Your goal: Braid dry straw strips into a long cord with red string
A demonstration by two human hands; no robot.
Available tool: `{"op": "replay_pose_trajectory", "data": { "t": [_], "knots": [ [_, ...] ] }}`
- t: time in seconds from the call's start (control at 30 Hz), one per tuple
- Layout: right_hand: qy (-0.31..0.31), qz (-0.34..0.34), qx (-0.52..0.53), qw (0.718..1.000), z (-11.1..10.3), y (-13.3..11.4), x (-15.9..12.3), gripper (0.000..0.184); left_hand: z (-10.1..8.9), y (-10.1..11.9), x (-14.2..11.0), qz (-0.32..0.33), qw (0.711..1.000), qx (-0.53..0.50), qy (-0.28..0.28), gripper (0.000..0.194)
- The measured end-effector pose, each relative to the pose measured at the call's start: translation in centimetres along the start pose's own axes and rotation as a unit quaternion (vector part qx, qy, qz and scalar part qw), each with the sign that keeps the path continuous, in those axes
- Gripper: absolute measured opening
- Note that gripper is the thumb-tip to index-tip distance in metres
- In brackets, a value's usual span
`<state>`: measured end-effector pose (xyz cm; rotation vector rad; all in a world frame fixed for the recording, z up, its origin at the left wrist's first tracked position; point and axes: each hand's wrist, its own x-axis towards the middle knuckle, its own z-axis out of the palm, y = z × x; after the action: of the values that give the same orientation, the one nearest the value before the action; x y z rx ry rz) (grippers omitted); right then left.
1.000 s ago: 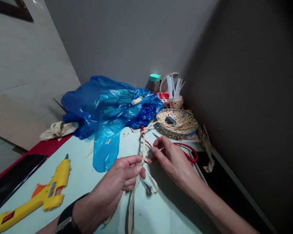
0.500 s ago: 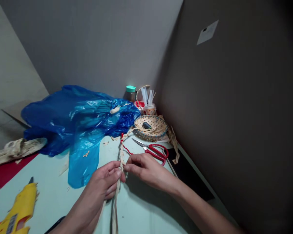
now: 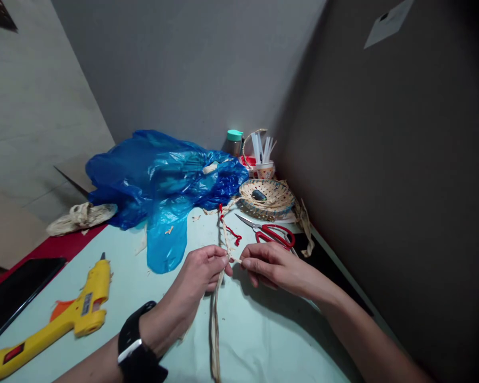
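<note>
A pale braid of dried plant fibre [image 3: 225, 234] runs away from me, tied with red yarn [image 3: 221, 211] at its far end. My left hand [image 3: 207, 271] pinches the braid at its lower end, and long loose strands [image 3: 215, 335] hang from there toward me. To the right, my right hand [image 3: 269, 263] pinches a short pale strand [image 3: 236, 260] and holds it out sideways from the braid. A loose red yarn tail [image 3: 235, 236] lies just above the fingers. Red-handled scissors [image 3: 277, 234] lie behind my right hand, partly covered by it.
A yellow glue gun [image 3: 91, 298] lies left, beside a black flat device [image 3: 19, 287]. Behind are a crumpled blue plastic bag [image 3: 167, 175], a fibre bundle [image 3: 82, 218], a woven basket [image 3: 281, 199] with a dark object, a cup of glue sticks [image 3: 265, 170] and a green-lidded jar [image 3: 234, 139].
My right hand has come down from beside the red yarn to the braid, taken a strand and drawn it out to the right. The view swung right, then partly back.
</note>
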<state>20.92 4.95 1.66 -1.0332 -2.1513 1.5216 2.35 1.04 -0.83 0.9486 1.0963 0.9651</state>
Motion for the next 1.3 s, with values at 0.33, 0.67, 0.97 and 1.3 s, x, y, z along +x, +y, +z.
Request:
{"op": "replay_pose_trajectory", "data": {
  "t": [0.33, 0.67, 0.97, 1.3],
  "knots": [
    [0.324, 0.117, -0.371, 0.862, -7.2, 0.0, -1.8, 0.027, 0.2, 0.4, 0.2, -0.018, 0.999, 0.018, 0.027, 0.018],
    [0.34, 0.307, -0.534, 0.71, -11.1, 3.3, 0.7, 0.029, 0.1, 0.5, 0.4, -0.045, 0.998, -0.033, 0.022, 0.029],
    [0.318, 0.291, -0.534, 0.727, -10.5, 4.4, 1.3, 0.029, 0.0, 0.5, 0.4, -0.032, 0.999, -0.035, 0.002, 0.026],
    [0.401, 0.179, -0.474, 0.763, -9.7, 0.8, -1.8, 0.021, 0.1, 0.4, 0.5, -0.034, 0.998, -0.043, -0.003, 0.028]
  ]
}}
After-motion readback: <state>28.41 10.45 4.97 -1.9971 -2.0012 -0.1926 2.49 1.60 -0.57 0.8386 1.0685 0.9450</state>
